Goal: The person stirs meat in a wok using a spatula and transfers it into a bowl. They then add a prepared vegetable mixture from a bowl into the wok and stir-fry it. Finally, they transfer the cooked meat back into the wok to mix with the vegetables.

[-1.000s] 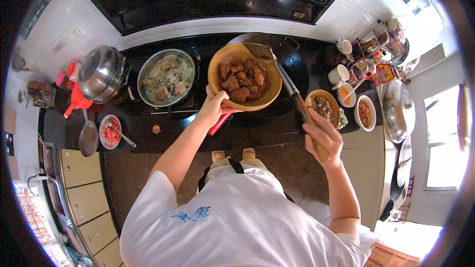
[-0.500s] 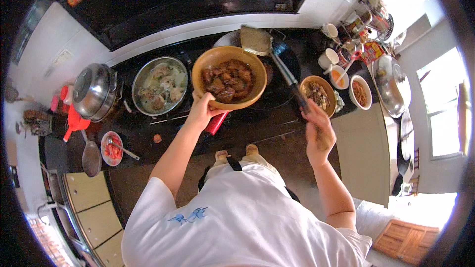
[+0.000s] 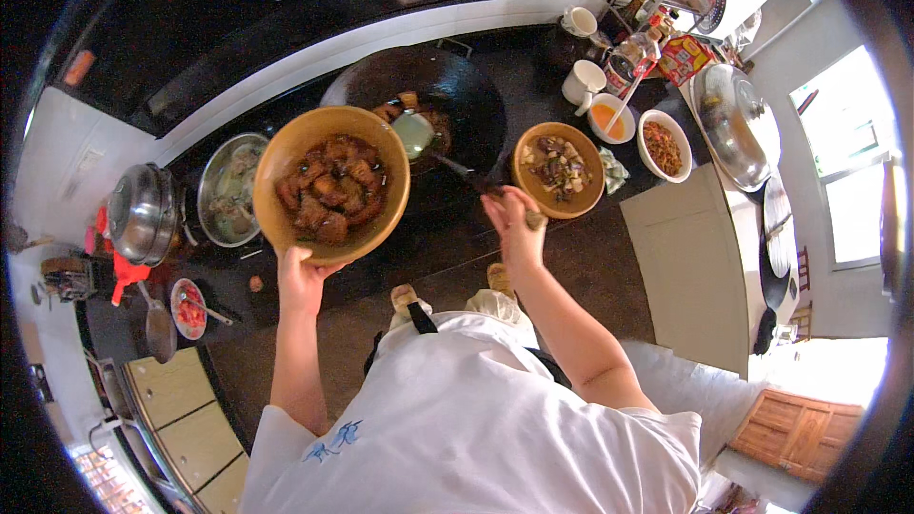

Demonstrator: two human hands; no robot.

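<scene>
My left hand (image 3: 303,278) grips the near rim of a tan bowl (image 3: 271,138), held up over the counter. Dark brown braised meat chunks in sauce (image 3: 333,186) lie in it. In my right hand (image 3: 519,228) is the handle of a wok spatula (image 3: 462,169). Its blade (image 3: 412,133) is down inside the black wok (image 3: 466,100), by a few brown pieces at the wok's left. The bowl covers part of the wok's near left side. Close beside my right hand stands another tan bowl (image 3: 600,176) with diced, dark and pale food.
Left of the wok are a pot of pale food in broth (image 3: 214,195) and a lidded steel pot (image 3: 143,214). A bowl with red food and a spoon (image 3: 189,309) sits near the edge. Right are an orange-liquid bowl (image 3: 609,119), a brown-food bowl (image 3: 665,145) and mugs (image 3: 583,84).
The spatula's blade has gone from above the wok down into it. My left hand has brought the meat bowl left and closer. The view has shifted, showing more of the wok.
</scene>
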